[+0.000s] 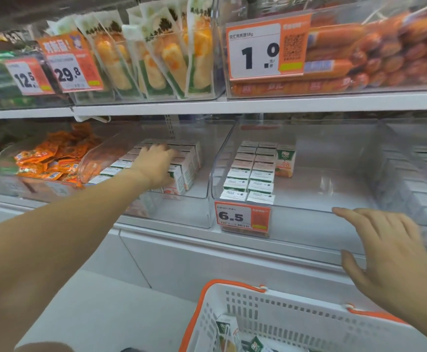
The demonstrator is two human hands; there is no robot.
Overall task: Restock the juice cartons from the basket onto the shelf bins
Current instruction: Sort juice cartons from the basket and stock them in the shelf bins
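Observation:
Small white juice cartons (pixel 187 163) stand in rows in a clear shelf bin (pixel 194 212) on the middle shelf. My left hand (pixel 156 163) reaches into that bin, its fingers curled down over the top of a carton in the row. To its right, a wider clear bin (pixel 309 224) holds two rows of cartons (pixel 250 174) and one orange-fronted carton (pixel 285 161) behind them. My right hand (pixel 390 257) hovers with spread fingers in front of that bin, holding nothing. Below it, the white basket with an orange rim (pixel 232 284) holds a few cartons (pixel 226 329).
A 6.5 price tag (pixel 242 217) hangs on the right bin's front. Orange snack packets (pixel 54 156) fill the bin at the left. The upper shelf carries corn packs (pixel 156 59) and sausages (pixel 372 52). More cartons (pixel 426 174) sit in a bin at far right.

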